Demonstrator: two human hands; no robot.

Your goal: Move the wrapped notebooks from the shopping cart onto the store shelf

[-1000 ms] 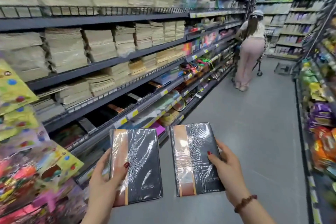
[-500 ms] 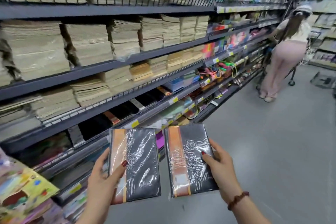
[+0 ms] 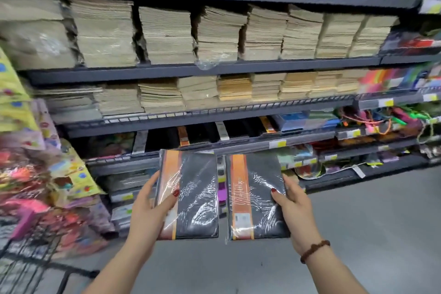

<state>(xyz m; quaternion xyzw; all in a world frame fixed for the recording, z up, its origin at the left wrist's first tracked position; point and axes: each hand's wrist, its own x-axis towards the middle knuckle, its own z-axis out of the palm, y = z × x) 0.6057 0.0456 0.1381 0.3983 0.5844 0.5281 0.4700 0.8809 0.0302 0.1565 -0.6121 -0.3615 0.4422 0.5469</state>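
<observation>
I hold two black notebooks with an orange stripe, each in shiny plastic wrap, side by side in front of the shelves. My left hand (image 3: 152,207) grips the left notebook (image 3: 193,196) by its left edge, thumb on the cover. My right hand (image 3: 296,207) grips the right notebook (image 3: 256,198) by its right edge. Just above and behind them is a dark shelf (image 3: 238,144) holding similar black and orange notebooks lying flat. The wire shopping cart (image 3: 26,267) shows at the bottom left.
Upper shelves carry stacks of beige paper pads (image 3: 167,36). Colourful packaged goods (image 3: 47,174) pile up in the cart at left. Bright stationery (image 3: 381,126) fills the shelves to the right. Grey floor (image 3: 370,222) spreads out on the right.
The view has swung left to face the shelves head on; the person down the aisle is out of frame. Both notebooks have risen closer to the shelf with the black notebooks.
</observation>
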